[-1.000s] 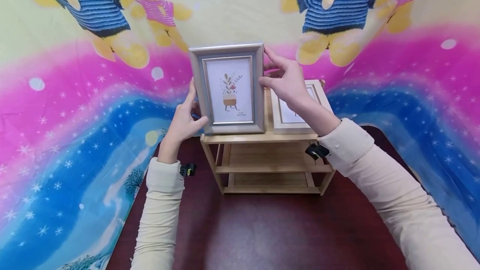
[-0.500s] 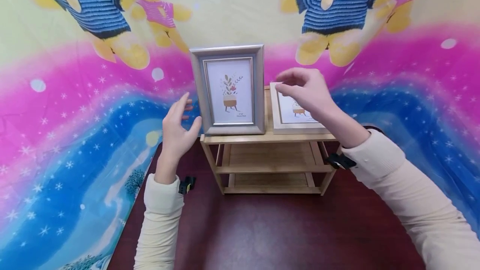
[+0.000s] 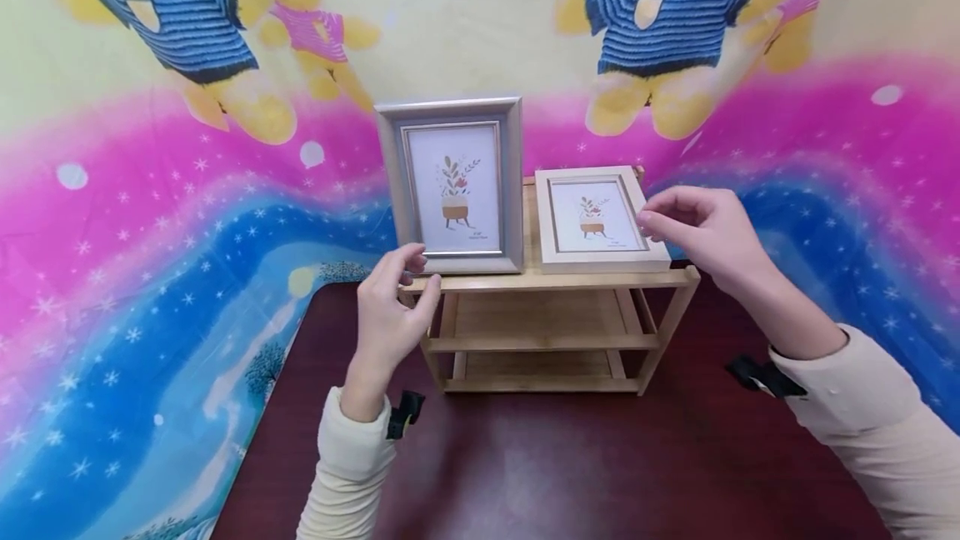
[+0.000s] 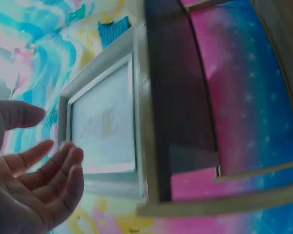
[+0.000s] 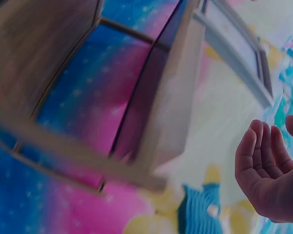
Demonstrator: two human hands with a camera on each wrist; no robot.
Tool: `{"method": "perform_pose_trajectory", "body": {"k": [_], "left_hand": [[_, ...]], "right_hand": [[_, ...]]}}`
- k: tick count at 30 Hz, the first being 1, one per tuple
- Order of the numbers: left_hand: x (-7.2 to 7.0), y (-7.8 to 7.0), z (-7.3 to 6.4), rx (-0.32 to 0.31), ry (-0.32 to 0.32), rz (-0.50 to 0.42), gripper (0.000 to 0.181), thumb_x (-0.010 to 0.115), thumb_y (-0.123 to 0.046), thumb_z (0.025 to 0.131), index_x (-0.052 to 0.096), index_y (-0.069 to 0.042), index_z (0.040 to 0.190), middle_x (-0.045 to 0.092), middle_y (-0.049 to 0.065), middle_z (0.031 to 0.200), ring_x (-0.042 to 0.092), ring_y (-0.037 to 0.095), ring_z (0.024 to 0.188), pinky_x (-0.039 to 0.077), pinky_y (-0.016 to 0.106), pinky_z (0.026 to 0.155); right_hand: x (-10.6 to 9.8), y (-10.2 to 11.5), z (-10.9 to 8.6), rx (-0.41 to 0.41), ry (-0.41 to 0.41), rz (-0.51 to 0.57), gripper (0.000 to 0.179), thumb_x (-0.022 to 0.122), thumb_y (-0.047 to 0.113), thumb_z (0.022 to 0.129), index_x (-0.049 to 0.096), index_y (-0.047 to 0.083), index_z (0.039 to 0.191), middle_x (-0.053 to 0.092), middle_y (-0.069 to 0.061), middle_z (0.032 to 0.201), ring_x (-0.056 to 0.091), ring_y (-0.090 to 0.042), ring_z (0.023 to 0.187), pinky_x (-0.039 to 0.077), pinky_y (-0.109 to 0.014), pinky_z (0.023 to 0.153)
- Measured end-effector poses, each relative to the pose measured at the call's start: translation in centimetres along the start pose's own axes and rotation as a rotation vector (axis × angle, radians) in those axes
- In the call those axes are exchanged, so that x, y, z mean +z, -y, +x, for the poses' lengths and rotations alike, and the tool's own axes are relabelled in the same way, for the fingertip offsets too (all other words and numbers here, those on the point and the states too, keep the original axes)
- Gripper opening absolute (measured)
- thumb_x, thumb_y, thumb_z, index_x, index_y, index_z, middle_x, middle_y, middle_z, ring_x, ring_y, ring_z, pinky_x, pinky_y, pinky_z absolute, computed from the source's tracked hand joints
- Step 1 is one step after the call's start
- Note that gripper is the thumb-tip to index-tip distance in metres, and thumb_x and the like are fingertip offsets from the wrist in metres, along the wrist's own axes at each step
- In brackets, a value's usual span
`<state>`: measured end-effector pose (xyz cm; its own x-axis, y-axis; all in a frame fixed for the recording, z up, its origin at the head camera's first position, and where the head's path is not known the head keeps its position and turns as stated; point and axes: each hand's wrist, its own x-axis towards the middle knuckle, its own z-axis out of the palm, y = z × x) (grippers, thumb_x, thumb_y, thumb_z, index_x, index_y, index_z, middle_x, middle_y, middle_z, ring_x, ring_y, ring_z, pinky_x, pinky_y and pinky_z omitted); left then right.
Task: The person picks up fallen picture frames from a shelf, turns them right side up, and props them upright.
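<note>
- on rack [image 3: 551, 344]: grey frame [image 3: 453, 190], pale frame [image 3: 592, 219]; prob. light, stiff, fragile
- best held by sides, w/ both hands
- l. hand [image 3: 388, 317], r. hand [image 3: 712, 232]: loose, holding nothing

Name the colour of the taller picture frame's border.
Silvery grey; the taller picture frame's border shows best in the head view.

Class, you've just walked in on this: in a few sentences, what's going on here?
At the rack, a person's left hand is open near a lower corner of the silver frame, which stands upright on top. The right hand is close to the side of the cream frame, which lies flat beside the silver one. Neither hand is holding anything.
</note>
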<state>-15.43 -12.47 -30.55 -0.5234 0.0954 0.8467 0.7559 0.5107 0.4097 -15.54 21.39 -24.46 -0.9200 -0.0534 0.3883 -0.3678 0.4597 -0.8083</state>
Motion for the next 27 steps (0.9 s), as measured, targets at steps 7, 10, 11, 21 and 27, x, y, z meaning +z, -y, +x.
{"method": "perform_pose_trajectory", "body": {"k": [7,10,11,21,27], "left_hand": [[3.4,-1.4,-1.7,-0.06,-0.013,0.049,0.031,0.068,-0.008,0.073,0.062,0.006,0.1,0.062,0.015,0.083,0.057,0.023,0.076,0.048,0.034,0.063],[5.0,-2.3,-2.0,-0.06,-0.005,0.07,0.033,0.07,-0.012,0.074,0.062,0.006,0.1,0.062,0.015,0.085,0.057,0.023,0.079,0.047,0.034,0.069],[5.6,-2.6,-2.0,-0.063,-0.003,0.076,0.033,0.07,-0.013,0.074,0.062,0.006,0.101,0.063,0.015,0.086,0.058,0.023,0.08,0.047,0.034,0.07],[9.8,-5.2,-0.9,0.0,0.018,0.155,0.045,0.072,-0.023,0.074,0.061,0.009,0.104,0.064,0.018,0.097,0.06,0.028,0.091,0.047,0.035,0.083],[11.7,-6.6,-0.2,-0.031,0.109,0.206,0.057,0.071,-0.027,0.075,0.054,0.011,0.113,0.059,0.023,0.111,0.056,0.032,0.106,0.043,0.04,0.092]], "right_hand": [[-2.0,-3.4,-0.8,0.11,-0.011,0.029,0.014,0.063,0.022,0.086,0.068,0.01,0.092,0.065,0.004,0.074,0.061,-0.01,0.068,0.048,-0.019,0.064],[-2.7,-4.8,-0.7,0.142,-0.009,0.039,0.014,0.062,0.024,0.087,0.068,0.013,0.094,0.065,0.005,0.075,0.062,-0.01,0.069,0.049,-0.019,0.065],[-2.8,-5.2,-0.6,0.147,-0.011,0.043,0.014,0.061,0.024,0.087,0.068,0.014,0.094,0.065,0.006,0.075,0.062,-0.009,0.069,0.049,-0.019,0.065],[-2.6,-7.9,1.3,0.264,0.032,0.09,0.042,0.057,0.036,0.087,0.059,0.003,0.113,0.063,0.01,0.08,0.063,-0.005,0.07,0.052,-0.022,0.067],[-2.2,-8.8,2.7,0.351,0.108,0.055,0.073,0.053,0.048,0.085,0.041,-0.009,0.129,0.059,0.009,0.086,0.062,-0.001,0.074,0.052,-0.024,0.071]]}}
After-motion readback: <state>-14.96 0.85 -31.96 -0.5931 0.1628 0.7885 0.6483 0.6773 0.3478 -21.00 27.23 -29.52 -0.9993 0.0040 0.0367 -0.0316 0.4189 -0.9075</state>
